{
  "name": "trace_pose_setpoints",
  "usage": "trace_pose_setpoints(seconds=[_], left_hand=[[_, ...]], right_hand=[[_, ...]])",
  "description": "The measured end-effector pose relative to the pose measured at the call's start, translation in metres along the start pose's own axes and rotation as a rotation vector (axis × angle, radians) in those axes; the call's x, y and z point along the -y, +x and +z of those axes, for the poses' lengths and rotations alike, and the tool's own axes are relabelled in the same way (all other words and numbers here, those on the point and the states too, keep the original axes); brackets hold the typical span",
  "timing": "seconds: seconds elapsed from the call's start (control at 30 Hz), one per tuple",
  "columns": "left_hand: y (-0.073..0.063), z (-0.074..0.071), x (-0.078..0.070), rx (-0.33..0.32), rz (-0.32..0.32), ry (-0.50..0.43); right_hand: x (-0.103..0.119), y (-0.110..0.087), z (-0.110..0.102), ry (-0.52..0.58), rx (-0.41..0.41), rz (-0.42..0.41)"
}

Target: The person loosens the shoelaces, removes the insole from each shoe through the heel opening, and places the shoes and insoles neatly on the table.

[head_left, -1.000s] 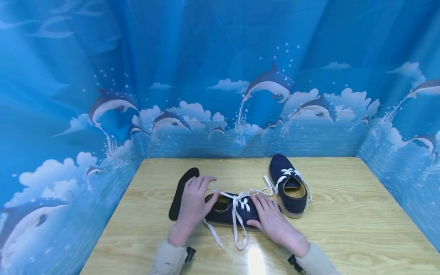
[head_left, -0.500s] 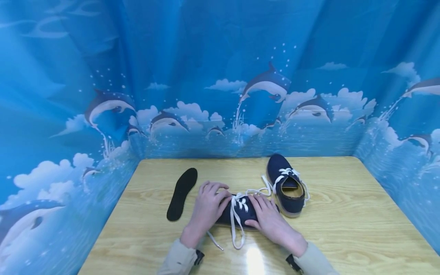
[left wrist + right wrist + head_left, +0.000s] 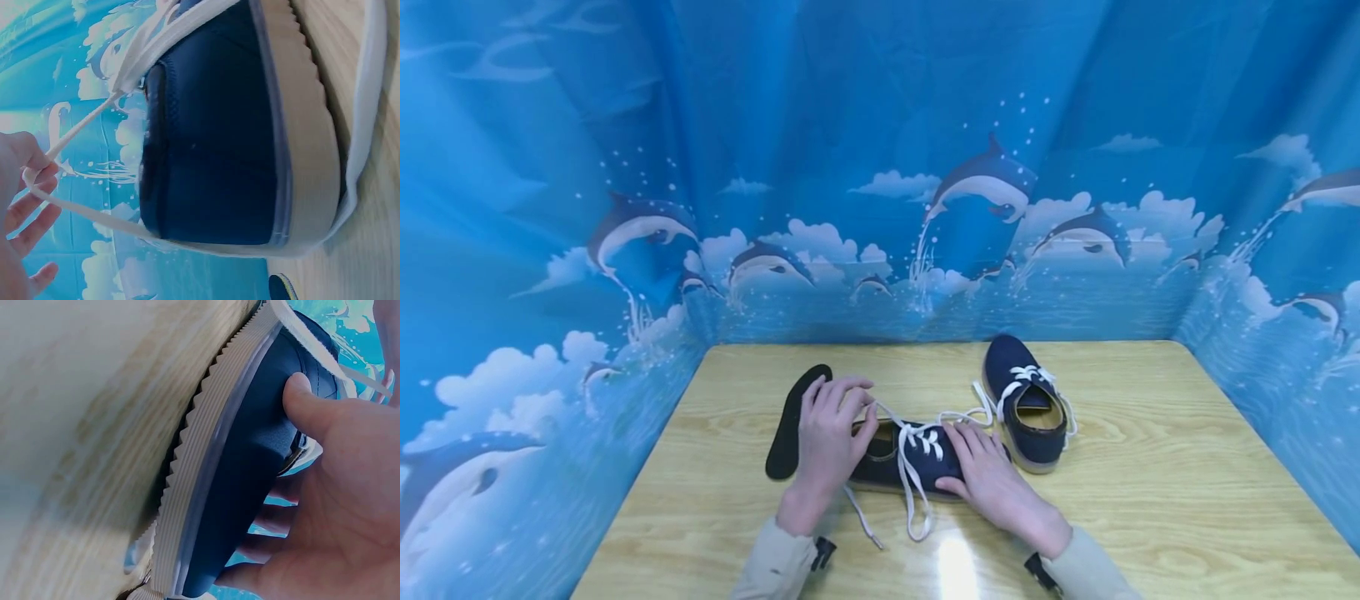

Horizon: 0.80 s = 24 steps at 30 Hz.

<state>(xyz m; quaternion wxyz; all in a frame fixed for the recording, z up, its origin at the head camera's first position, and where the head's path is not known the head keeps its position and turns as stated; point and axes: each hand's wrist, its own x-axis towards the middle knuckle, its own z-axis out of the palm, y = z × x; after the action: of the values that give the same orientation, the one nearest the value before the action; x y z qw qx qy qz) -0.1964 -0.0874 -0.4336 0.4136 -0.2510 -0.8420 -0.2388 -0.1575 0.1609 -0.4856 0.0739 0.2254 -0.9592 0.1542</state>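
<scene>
A navy canvas sneaker (image 3: 887, 477) lies sideways on the table, its toe under my right hand (image 3: 995, 487). That hand holds the toe, with the thumb on the near side and the fingers over the far side. Above the heel, my left hand (image 3: 829, 433) pinches a white shoelace (image 3: 84, 126) between thumb and forefinger. From the knot over the tongue the lace runs taut to the pinch, then back down past the heel to the table. Another length of lace (image 3: 917, 508) droops over the shoe's near side. The toe's tip is partly hidden by the right hand.
A second navy sneaker (image 3: 1037, 442) with white laces stands at the back right, close to the first shoe's toe. A black insole (image 3: 786, 437) lies to the left, partly behind my left hand. Blue dolphin-print curtain (image 3: 865, 167) encloses the wooden table (image 3: 1150, 467).
My left hand moved right over the shoe opening to the knot, then back left, drawing the lace out from it. The right hand has stayed on the toe.
</scene>
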Motion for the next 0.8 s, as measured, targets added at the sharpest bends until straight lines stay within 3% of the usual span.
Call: trace_pose_setpoints(seconds=[0.1,0.23,0.33,0.47,0.6,0.8], left_hand=[[-0.001,0.001,0.001,-0.028,-0.004,-0.003],[0.003,-0.001,0.006,-0.115,-0.031,-0.015],[0.007,-0.006,0.008,-0.121,-0.044,-0.040],[0.008,-0.010,0.005,-0.061,-0.035,-0.088],[0.005,-0.009,-0.007,0.006,0.000,-0.150],[-0.004,-0.003,-0.030,0.178,0.089,-0.258]], right_hand=[[0.000,0.000,0.000,0.008,0.002,-0.003],[-0.001,0.001,0.000,0.023,0.017,-0.001],[-0.001,0.001,0.000,0.023,0.019,0.007],[-0.001,0.000,-0.001,0.018,0.001,-0.001],[0.000,-0.001,-0.002,0.018,-0.021,-0.012],[0.000,0.001,-0.001,0.011,-0.015,-0.017]])
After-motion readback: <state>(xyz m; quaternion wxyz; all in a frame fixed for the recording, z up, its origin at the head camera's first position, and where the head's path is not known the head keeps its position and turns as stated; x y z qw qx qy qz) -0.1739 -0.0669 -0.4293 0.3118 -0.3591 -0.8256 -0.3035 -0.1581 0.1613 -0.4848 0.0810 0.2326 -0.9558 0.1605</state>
